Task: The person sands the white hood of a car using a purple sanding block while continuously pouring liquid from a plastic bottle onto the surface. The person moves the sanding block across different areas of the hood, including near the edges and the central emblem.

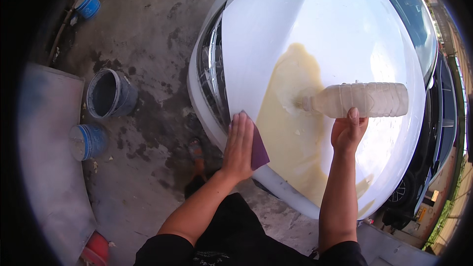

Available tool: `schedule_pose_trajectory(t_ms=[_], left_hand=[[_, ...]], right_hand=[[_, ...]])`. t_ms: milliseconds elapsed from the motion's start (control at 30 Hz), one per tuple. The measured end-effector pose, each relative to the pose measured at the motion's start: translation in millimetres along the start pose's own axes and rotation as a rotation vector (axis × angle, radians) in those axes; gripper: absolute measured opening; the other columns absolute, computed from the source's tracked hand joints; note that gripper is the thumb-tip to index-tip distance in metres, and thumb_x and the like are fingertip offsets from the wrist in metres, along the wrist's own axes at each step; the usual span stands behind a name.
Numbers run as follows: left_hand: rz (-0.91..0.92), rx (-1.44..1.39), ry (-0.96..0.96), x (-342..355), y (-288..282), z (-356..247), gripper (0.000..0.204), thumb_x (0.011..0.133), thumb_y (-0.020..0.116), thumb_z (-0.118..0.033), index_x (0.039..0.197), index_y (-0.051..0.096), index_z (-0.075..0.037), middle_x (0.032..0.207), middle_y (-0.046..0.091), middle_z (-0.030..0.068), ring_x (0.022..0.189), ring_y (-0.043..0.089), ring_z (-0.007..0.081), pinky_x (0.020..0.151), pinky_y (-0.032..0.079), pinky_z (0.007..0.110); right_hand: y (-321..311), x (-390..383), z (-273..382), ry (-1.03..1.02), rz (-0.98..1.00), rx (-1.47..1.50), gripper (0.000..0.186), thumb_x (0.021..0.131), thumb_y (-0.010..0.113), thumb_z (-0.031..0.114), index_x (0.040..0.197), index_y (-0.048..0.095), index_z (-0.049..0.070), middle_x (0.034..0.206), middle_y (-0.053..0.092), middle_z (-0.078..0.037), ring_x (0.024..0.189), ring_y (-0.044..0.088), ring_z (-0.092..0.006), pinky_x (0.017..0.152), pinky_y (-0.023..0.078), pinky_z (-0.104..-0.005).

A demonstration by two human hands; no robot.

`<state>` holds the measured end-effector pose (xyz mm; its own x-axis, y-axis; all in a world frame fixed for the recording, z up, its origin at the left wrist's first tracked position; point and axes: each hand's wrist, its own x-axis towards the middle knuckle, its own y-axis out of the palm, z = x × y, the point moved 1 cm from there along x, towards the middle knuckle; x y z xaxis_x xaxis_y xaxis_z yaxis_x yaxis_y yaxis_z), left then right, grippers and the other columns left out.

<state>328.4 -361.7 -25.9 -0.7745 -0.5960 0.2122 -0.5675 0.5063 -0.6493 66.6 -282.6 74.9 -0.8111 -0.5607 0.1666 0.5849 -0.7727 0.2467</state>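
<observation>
A white car hood [345, 24] fills the middle of the view, with a pale yellow patch [290, 133] like body filler over its near part. My right hand [349, 130] grips a translucent, ribbed plastic bottle [362, 99], held on its side above the hood. The bottle's neck points left over the yellow patch, where the surface looks wet. At the hood's left edge, just behind the headlight [213, 61], my left hand [240, 150] lies with fingers together on a sheet of purple sandpaper [259, 151]. Part of the sheet is hidden under that hand.
On the stained concrete floor [148, 118] to the left stand a dark bucket [123, 93] and a blue bucket [96, 141]. Another blue bucket [88, 5] is farther off. A pale panel [51, 133] borders the left side. A dark car [441, 113] stands beyond the hood at right.
</observation>
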Motion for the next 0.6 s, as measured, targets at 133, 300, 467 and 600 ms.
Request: schedule_pose_trajectory(t_ms=[133, 300, 467, 600], left_hand=[[-0.026, 0.110, 0.087, 107, -20, 18, 0.094, 0.085, 0.066, -0.036, 0.154, 0.016, 0.004, 0.160, 0.015, 0.0252, 0.150, 0.012, 0.0410, 0.121, 0.011, 0.049], [-0.042, -0.033, 0.053, 50, -10, 4, 0.087, 0.088, 0.062, -0.030, 0.153, 0.017, 0.005, 0.160, 0.014, 0.0268, 0.149, 0.011, 0.0429, 0.121, 0.011, 0.052], [-0.065, -0.094, -0.063, -42, 16, -9, 0.087, 0.088, 0.062, -0.028, 0.152, 0.016, 0.007, 0.160, 0.012, 0.0289, 0.149, 0.009, 0.0451, 0.120, 0.011, 0.054], [-0.084, -0.047, -0.042, 40, -6, -4, 0.086, 0.088, 0.062, -0.027, 0.153, 0.017, 0.006, 0.160, 0.012, 0.0272, 0.150, 0.009, 0.0429, 0.120, 0.012, 0.053]], right_hand=[[-3, 2, -14, 0.012, 0.017, 0.020, 0.064, 0.089, 0.070, 0.027, 0.138, 0.041, -0.001, 0.135, 0.052, -0.014, 0.127, 0.051, -0.0289, 0.111, 0.040, -0.0476], [-1, 4, -20, 0.004, 0.087, 0.054, 0.062, 0.091, 0.069, 0.030, 0.138, 0.043, -0.001, 0.135, 0.053, -0.014, 0.127, 0.051, -0.0293, 0.111, 0.039, -0.0476], [9, 3, -23, 0.013, 0.103, 0.058, 0.075, 0.082, 0.077, 0.035, 0.137, 0.043, -0.005, 0.131, 0.054, -0.016, 0.122, 0.053, -0.0289, 0.108, 0.041, -0.0452], [4, -4, -18, 0.011, 0.117, 0.020, 0.077, 0.081, 0.077, 0.035, 0.137, 0.043, -0.005, 0.131, 0.054, -0.017, 0.123, 0.053, -0.0303, 0.108, 0.041, -0.0463]])
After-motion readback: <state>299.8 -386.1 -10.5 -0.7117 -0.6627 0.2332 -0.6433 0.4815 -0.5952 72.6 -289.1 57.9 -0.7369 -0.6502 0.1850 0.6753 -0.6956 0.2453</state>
